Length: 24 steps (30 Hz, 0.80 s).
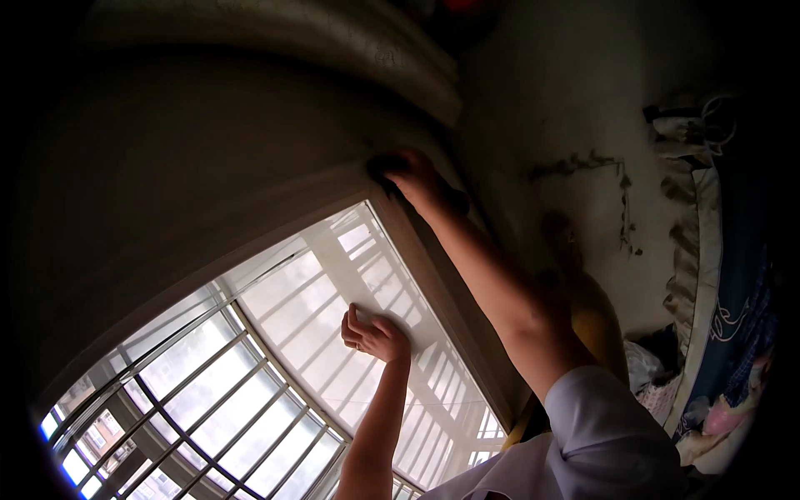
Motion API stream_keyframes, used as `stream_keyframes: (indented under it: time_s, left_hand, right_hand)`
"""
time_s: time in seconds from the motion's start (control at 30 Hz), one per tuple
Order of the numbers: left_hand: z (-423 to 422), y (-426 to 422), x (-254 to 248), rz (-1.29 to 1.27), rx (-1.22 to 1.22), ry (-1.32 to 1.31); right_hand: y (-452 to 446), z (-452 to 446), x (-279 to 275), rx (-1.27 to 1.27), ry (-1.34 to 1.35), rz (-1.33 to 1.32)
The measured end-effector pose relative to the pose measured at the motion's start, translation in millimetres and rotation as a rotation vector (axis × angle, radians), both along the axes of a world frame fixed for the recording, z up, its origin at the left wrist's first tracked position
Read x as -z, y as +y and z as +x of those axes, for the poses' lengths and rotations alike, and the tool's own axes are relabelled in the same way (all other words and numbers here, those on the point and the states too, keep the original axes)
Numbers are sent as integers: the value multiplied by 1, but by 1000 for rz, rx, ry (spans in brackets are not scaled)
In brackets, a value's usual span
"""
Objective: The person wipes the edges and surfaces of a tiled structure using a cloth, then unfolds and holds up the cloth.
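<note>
My right hand (411, 177) reaches to the corner of the window frame. Its fingers are closed over a dark, soft-looking cloth (383, 164), pressed against the frame's edge; the dim light hides its details. My left hand (377, 335) is over the glossy white sill (329, 287), which mirrors the window bars. A ring shows on one of its fingers. The fingers are loosely bent, with a gap towards the thumb, and nothing shows in them. Whether this hand touches the sill I cannot tell.
A barred window (217, 400) lies at lower left. Beyond the frame, the pale floor (583, 125) has a dark leafy pattern. A bed with blue bedding (733, 292) and ruffled edging stands on the right. A pale curved furniture edge (367, 42) is at the top.
</note>
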<state>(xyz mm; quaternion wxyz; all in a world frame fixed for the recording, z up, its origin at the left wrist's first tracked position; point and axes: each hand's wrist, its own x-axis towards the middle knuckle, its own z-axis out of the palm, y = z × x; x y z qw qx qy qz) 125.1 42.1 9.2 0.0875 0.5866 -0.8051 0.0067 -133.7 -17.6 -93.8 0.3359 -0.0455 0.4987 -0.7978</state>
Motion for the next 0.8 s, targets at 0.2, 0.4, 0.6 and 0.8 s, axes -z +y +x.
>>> stream_keyframes:
  time_s: [0.2,0.4,0.6,0.8]
  left_hand:
    - [-1,0,1,-45,24,-28]
    - [-3,0,1,-31,14,-18]
    - [-2,0,1,-24,-12,-2]
    - [-7,-1,-1,-12,-23,-7]
  right_hand:
    - [-2,-15,-3,-191,-492,3]
    - [0,-13,-6,-145,-301,9]
    - [12,-7,-16,-129,-288,28]
    - [20,20,-3,16,-73,144]
